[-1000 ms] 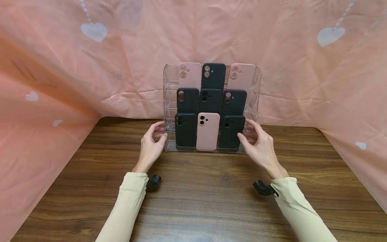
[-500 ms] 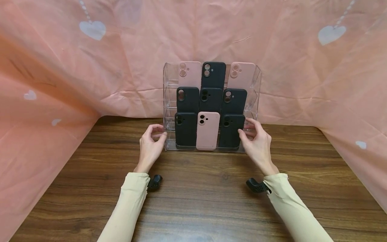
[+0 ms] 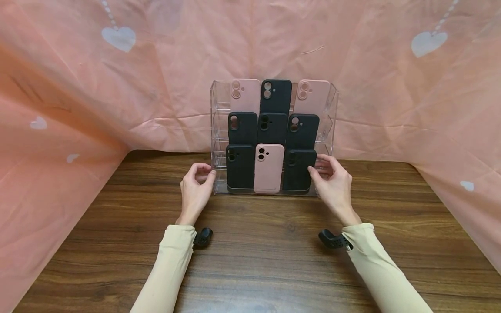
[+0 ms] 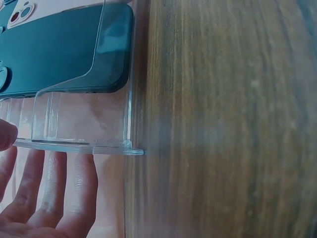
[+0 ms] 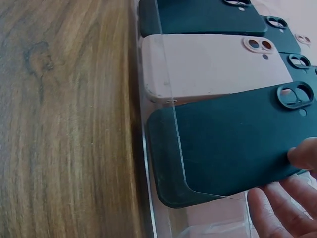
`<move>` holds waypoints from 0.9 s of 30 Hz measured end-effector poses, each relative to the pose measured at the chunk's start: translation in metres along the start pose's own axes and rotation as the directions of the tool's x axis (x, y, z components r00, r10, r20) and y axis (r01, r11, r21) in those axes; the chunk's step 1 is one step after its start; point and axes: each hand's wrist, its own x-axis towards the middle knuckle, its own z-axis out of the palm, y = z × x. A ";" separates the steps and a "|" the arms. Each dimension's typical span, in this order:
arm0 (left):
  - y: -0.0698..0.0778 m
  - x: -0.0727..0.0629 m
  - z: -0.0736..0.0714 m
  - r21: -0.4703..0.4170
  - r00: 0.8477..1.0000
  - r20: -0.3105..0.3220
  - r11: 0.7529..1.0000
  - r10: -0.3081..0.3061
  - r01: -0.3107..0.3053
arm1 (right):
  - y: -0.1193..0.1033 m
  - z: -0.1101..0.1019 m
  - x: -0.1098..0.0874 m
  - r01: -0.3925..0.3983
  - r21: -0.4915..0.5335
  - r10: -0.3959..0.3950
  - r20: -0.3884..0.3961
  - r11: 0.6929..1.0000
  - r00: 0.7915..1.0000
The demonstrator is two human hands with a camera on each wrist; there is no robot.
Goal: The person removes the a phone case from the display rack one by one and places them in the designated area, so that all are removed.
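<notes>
At 12 o'clock on the worktop (image 3: 289,265), clear rack (image 3: 220,130) stood in front of the pink curtain (image 3: 250,39), loaded with phone cases, three rows of three. Used the rack front in the head view as a dial. Case being handled, the black case (image 3: 299,174), sat at 5 o'clock, bottom row. Right grip (image 3: 334,187) had it pinched: thumb on its face near the outer long edge, fingers at that edge. Right wrist view showed its lower end behind the rack's clear front lip (image 3: 221,189), body slightly skewed relative to the pale pink case (image 3: 268,168) just beside it at 6. Left grip (image 3: 195,189) was at the rack's 8 o'clock side: fingers extended, unclenched, tips up to the outer wall, thumb by the front edge. Rest of the load: bottom-left dark case (image 3: 240,167) at 7; middle-row dark cases (image 3: 272,130) at 9, centre and 3; top pink cases (image 3: 246,104) at 11 and 1; top dark case (image 3: 275,102) at 12. Camera cutouts all sat around 10–11 on each case. Black wrist mounts (image 3: 203,238) showed at both cream sleeves (image 3: 385,269).
</notes>
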 end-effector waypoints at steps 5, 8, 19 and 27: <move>0.000 0.000 -0.001 0.010 1.000 -0.001 1.000 -0.008 0.008 | -0.001 -0.004 0.002 -0.044 0.051 0.042 0.028 0.998 0.999; 0.000 -0.001 -0.001 0.010 1.000 0.001 1.000 -0.011 0.011 | -0.002 -0.006 0.003 -0.071 0.087 0.067 0.045 0.994 0.997; -0.001 -0.001 0.000 -0.003 1.000 0.010 1.000 -0.015 0.015 | -0.022 -0.013 0.005 -0.044 0.181 0.038 0.038 0.982 0.999; 0.000 -0.001 -0.001 -0.008 1.000 0.009 1.000 -0.006 0.006 | -0.026 -0.019 0.011 0.018 0.222 -0.021 0.014 0.975 1.000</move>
